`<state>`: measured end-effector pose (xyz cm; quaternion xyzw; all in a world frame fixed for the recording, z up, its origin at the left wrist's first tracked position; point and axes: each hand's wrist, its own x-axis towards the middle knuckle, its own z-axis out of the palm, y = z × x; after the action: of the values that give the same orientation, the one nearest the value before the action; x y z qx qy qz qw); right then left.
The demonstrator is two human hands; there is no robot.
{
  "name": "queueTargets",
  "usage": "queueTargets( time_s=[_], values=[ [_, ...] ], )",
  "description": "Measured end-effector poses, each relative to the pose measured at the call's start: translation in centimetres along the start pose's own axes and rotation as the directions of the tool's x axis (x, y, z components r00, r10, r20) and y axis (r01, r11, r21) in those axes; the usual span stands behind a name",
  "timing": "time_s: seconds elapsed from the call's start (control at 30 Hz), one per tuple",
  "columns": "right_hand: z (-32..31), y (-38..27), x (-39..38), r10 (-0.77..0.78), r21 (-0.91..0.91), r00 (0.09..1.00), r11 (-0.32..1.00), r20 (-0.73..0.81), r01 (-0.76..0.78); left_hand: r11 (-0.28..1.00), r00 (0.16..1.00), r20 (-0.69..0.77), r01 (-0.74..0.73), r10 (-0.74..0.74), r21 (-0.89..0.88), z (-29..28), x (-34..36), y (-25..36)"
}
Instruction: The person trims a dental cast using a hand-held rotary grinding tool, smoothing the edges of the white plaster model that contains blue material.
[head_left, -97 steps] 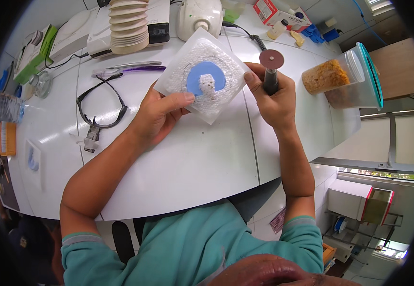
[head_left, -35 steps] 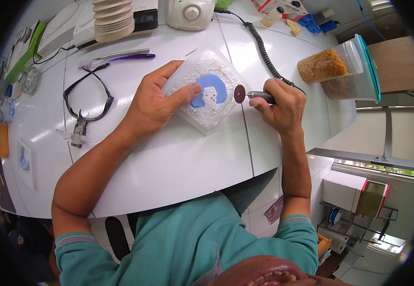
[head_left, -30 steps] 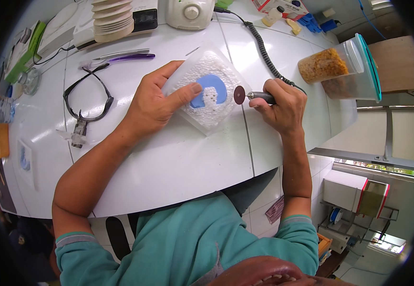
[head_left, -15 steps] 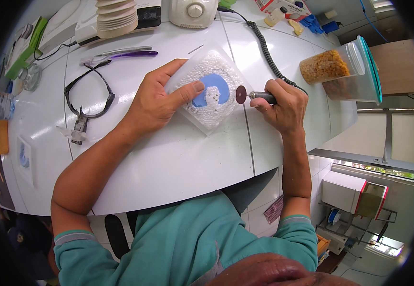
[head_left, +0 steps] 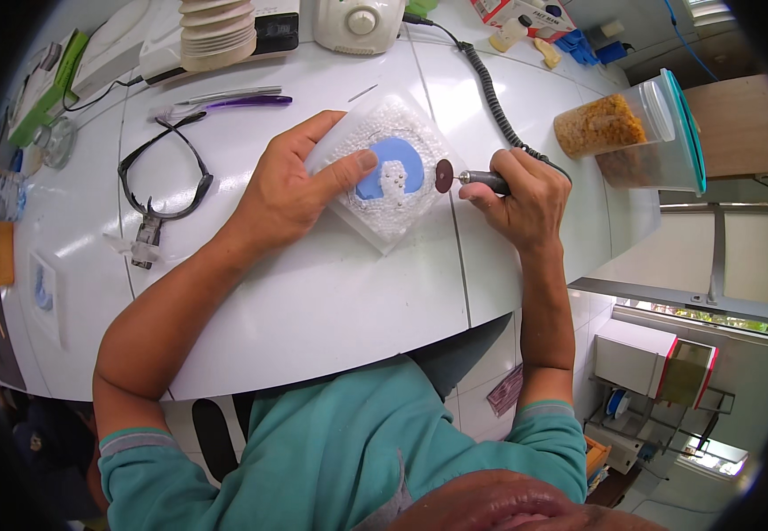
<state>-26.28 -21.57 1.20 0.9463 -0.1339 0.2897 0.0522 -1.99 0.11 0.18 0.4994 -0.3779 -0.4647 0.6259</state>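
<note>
My left hand (head_left: 300, 177) grips the left corner of a square, whitish translucent tray (head_left: 387, 241), its thumb lying over the top. White beads (head_left: 371, 133) fill the tray, and a blue horseshoe-shaped piece (head_left: 409, 159) rests among them under my thumb tip. Several small shiny dots show in the beads inside the blue curve. My right hand (head_left: 526, 199) is closed around a dark rotary handpiece (head_left: 487, 181). A thin brown cutting disc (head_left: 443, 176) on its tip stands at the tray's right corner; whether it touches the tray I cannot tell.
A coiled black cord (head_left: 496, 106) runs from near the white control box (head_left: 359, 25). Dark-framed glasses (head_left: 167, 215) and a purple-handled tool (head_left: 251, 102) lie to the left. A tub of orange-brown granules (head_left: 601, 126) stands at right. Another tray (head_left: 45, 292) sits far left.
The handpiece and its disc have shifted very slightly left. My left hand and the tray stay nearly where they were.
</note>
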Motion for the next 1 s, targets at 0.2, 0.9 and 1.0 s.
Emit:
queueTargets(
  time_s=[0.2,0.9,1.0],
  values=[
    [0.03,-0.08,0.24,-0.012,-0.012,0.999,1.000,-0.041,0.011,1.000,0.999,-0.029,-0.026,0.025,-0.005,0.19,-0.01,-0.22],
    [0.23,-0.39,-0.02,-0.022,-0.021,0.995,1.000,-0.100,0.020,0.999,0.998,-0.068,0.000,-0.004,-0.052,0.20,0.07,-0.18],
    [0.34,-0.30,-0.06,-0.032,-0.031,0.994,0.999,-0.107,0.029,0.999,0.998,-0.066,0.002,-0.005,-0.048,0.17,0.08,-0.37]
  ],
)
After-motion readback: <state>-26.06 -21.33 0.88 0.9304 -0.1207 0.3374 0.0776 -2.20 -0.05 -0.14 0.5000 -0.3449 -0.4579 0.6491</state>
